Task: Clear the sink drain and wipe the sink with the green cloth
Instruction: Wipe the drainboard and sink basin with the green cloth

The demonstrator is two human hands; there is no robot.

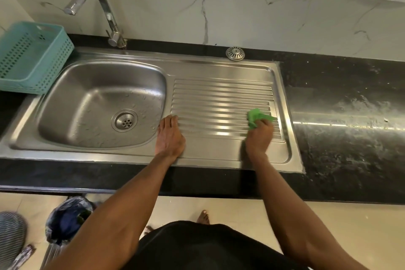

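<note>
At lower right of the ribbed drainboard [221, 103], the right hand [259, 138] is clenched around the bunched green cloth [257, 117], pressing it on the ridges. Left of it, the left hand [169, 136] lies flat and released beside the basin [98, 103]. Its drain [124, 120] sits uncovered; the strainer cap [235, 53] rests on the counter [341, 85] at upper centre.

cloth [258, 117] green; basket [32, 59] teal, perforated; counter [350, 85] black speckled
</note>
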